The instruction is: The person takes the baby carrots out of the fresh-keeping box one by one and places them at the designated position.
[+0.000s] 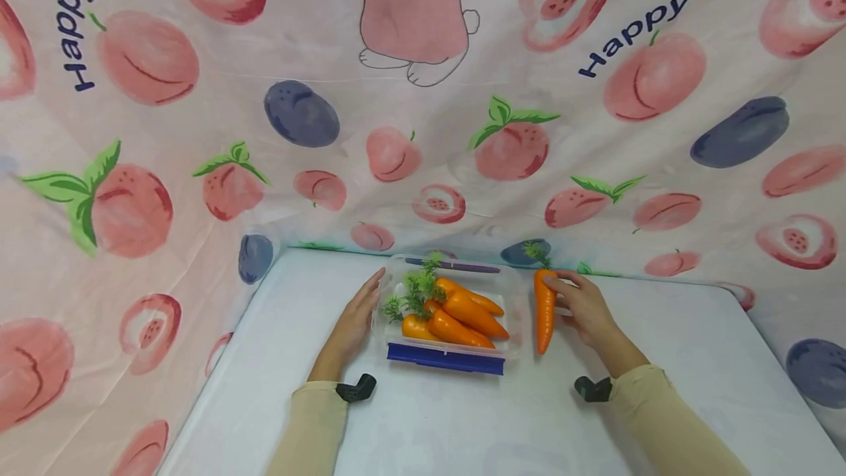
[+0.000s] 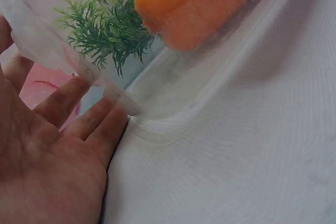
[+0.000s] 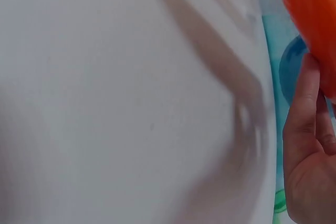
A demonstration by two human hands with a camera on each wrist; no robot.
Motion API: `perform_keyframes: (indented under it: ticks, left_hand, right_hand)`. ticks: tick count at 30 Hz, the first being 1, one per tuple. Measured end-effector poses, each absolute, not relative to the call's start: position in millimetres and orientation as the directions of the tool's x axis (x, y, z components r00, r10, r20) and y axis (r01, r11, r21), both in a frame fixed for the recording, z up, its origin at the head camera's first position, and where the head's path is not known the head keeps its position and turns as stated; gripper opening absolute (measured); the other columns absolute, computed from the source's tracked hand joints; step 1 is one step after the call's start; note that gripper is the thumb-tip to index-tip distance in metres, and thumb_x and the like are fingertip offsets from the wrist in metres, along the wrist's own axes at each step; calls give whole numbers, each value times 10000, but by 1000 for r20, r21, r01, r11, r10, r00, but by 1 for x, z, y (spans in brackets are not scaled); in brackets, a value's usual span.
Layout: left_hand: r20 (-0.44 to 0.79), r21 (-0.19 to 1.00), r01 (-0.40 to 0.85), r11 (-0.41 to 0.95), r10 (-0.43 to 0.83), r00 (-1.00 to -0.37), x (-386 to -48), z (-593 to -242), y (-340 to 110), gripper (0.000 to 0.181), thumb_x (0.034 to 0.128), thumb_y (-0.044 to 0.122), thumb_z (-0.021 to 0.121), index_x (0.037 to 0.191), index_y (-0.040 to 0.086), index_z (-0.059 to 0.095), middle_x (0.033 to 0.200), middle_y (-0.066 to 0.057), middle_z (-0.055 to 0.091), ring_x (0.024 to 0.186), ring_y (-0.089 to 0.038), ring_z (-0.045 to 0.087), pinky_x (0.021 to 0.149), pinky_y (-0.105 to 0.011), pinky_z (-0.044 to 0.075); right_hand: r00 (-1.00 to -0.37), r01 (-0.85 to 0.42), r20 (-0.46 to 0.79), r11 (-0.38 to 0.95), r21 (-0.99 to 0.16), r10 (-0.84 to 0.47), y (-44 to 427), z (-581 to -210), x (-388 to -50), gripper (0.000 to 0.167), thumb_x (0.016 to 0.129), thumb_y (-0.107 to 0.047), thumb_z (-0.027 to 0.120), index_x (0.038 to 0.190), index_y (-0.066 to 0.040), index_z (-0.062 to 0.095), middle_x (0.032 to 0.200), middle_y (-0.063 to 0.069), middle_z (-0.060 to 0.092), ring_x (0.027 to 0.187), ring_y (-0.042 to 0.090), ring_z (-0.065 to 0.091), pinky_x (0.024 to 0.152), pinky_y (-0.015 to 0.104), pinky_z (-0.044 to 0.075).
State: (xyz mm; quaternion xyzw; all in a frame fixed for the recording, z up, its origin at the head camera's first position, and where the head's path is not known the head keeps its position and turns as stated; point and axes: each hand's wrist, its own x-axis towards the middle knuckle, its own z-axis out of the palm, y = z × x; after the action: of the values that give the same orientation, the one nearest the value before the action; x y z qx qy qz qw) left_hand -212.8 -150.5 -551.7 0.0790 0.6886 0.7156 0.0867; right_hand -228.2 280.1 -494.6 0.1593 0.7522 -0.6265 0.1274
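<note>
A clear plastic box [image 1: 489,283] with blue latch flaps [image 1: 446,360] stands on the table, holding several orange carrots [image 1: 471,314] with green leafy tops [image 1: 418,291]. My left hand [image 1: 353,322] rests against the box's left side. In the left wrist view, that hand [image 2: 63,150] has its fingers extended and touching the clear wall [image 2: 173,85]. To the right of the box, my right hand [image 1: 584,307] pinches another carrot [image 1: 544,314] near its leafy end, tip pointing toward me. The right wrist view shows the thumb or a finger against this carrot [image 3: 315,14], which looks lifted; its shadow falls on the table.
A white-covered table [image 1: 449,432] extends under both arms. Behind and beside it hangs a pink fruit-print cloth [image 1: 410,109], meeting the table's back edge close behind the box. A black wrist mount [image 1: 357,388] sits at each wrist.
</note>
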Motion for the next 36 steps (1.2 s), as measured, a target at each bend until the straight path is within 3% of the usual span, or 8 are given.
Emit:
perform_keyframes:
  ticks: [8, 17, 27, 32, 36]
  left_hand:
    - [-23, 1000, -25, -5, 232, -973, -211, -552, -149, 508, 1108, 394, 392, 1605, 309, 332, 1709, -13, 217, 1595, -271, 125, 1305, -510, 92]
    - [-23, 1000, -27, -13, 244, -970, -210, -551, -147, 504, 1106, 390, 400, 1601, 322, 336, 1707, -9, 220, 1595, -258, 123, 1307, -494, 87]
    - [-20, 999, -13, 31, 243, -970, -210, -554, -147, 521, 1106, 420, 379, 1611, 307, 317, 1702, -6, 238, 1592, -257, 146, 1304, -500, 106]
    - [-21, 999, -10, 48, 234, -972, -211, -552, -149, 511, 1103, 437, 381, 1600, 333, 332, 1705, -17, 229, 1593, -264, 139, 1305, -499, 98]
    - [-14, 999, -3, 51, 221, -975, -210, -550, -151, 502, 1107, 414, 378, 1600, 323, 338, 1702, -35, 240, 1591, -273, 147, 1304, -501, 107]
  right_hand:
    - [-924, 379, -376, 287, -880, 67, 287, -500, -226, 742, 960, -521, 663, 1494, -59, 436, 1354, 158, 586, 929, 119, 664, 842, 329, 612]
    - [-921, 375, -379, 445, -813, 83, 300, -508, -229, 717, 927, -561, 683, 1425, -67, 534, 1134, 53, 651, 987, 225, 603, 767, 282, 503]
    - [-908, 376, -415, 538, -755, 52, 311, -514, -236, 781, 895, -640, 672, 1414, -72, 538, 1202, 123, 595, 1014, 266, 536, 758, 286, 459]
    - [-906, 378, -420, 528, -761, 43, 308, -517, -239, 815, 878, -647, 692, 1404, -40, 554, 1404, 181, 532, 1190, 324, 504, 994, 413, 490]
    - [-903, 389, -428, 515, -764, 47, 302, -520, -243, 846, 859, -664, 702, 1409, -38, 550, 1473, 203, 491, 1292, 360, 469, 1153, 509, 425]
